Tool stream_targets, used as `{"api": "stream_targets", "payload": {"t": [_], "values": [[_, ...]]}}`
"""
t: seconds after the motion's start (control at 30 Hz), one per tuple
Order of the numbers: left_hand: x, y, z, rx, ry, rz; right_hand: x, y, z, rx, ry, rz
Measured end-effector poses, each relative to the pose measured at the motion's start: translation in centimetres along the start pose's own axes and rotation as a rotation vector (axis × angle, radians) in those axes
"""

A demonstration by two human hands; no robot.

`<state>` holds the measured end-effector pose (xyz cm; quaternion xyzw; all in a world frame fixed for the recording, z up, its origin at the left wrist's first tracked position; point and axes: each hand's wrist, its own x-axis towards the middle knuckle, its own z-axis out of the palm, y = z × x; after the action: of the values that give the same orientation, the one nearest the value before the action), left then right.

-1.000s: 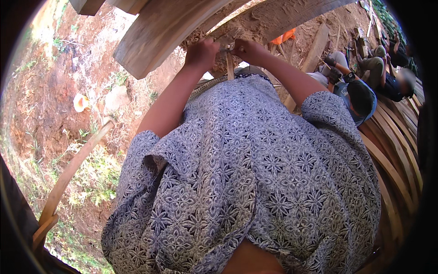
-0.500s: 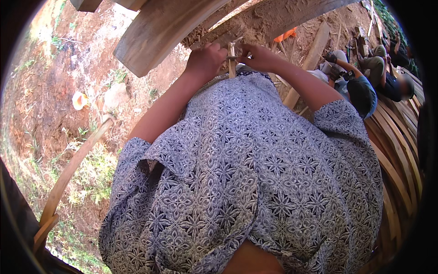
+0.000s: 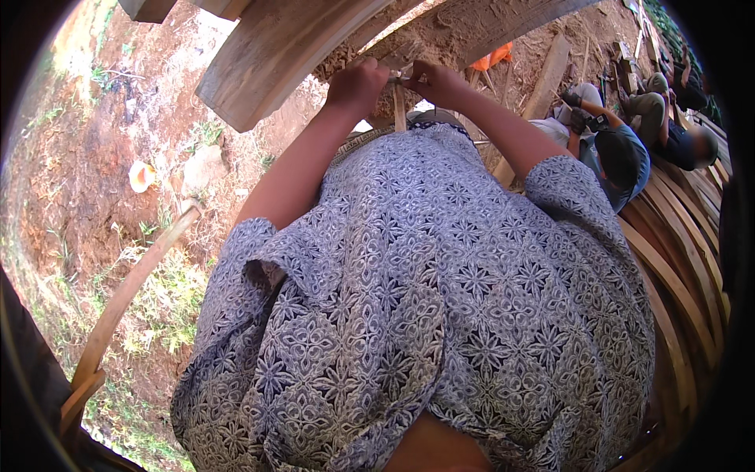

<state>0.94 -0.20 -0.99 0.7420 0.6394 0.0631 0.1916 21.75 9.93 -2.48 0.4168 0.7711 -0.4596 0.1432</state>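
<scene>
Both of my hands are closed around the two ends of a small spokeshave (image 3: 399, 80), whose narrow middle shows between my fists. My left hand (image 3: 360, 83) grips one end and my right hand (image 3: 435, 84) the other. Beneath the tool a pale, narrow wooden strip (image 3: 399, 110) points away from my waist. The strip's far end is hidden by the tool and hands. Most of each handle is covered by my fingers.
A thick wooden beam (image 3: 275, 63) rises at the left beyond my hands. Another beam (image 3: 527, 23) crosses the far side. An orange object (image 3: 493, 57) lies past my right hand. To the right sits a person in blue (image 3: 621, 161), beside long stacked planks (image 3: 680, 259).
Both hands have moved slightly away from my body together with the spokeshave, along the strip. The pale curl near the strip's far end no longer shows.
</scene>
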Motion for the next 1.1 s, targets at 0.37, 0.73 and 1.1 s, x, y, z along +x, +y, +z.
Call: {"api": "stream_targets", "payload": {"t": [0.37,0.73,1.1], "values": [[-1.1,0.3,-0.7,-0.028,-0.042,0.013,-1.1,0.8,0.4,0.007,0.049,-0.129],[0.8,0.1,0.0,0.068,-0.012,0.042,-3.1,-1.4,-0.3,-0.15,0.162,0.027],[1.9,-0.2,-0.6,0.01,-0.072,0.015,-1.2,1.6,1.4,0.037,0.158,-0.068]]}}
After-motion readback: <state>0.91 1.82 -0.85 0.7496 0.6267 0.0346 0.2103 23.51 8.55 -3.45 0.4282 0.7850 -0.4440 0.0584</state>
